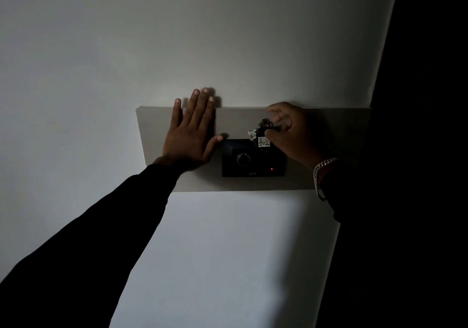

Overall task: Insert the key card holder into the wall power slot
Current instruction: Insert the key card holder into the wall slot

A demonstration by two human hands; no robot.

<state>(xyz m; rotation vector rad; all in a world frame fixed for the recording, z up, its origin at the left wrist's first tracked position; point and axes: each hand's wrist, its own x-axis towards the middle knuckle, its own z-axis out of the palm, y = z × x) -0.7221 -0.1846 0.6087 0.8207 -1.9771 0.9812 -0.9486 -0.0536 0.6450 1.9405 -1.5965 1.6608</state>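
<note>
A black wall power unit [253,159] with a round dial and a small red light sits on a grey wall panel [240,122]. My right hand [295,132] pinches a key ring with a metal key and a white tag marked 402, the key card holder [263,139], right at the unit's top edge. The holder's lower part is dark and I cannot tell how far it sits in the slot. My left hand [191,135] lies flat on the panel with fingers spread, its thumb touching the unit's upper left corner.
The room is dim. Pale wall [177,36] surrounds the panel, brighter below it. A dark vertical edge [417,99] runs down the right side, close behind my right wrist, which wears a chain bracelet [323,168].
</note>
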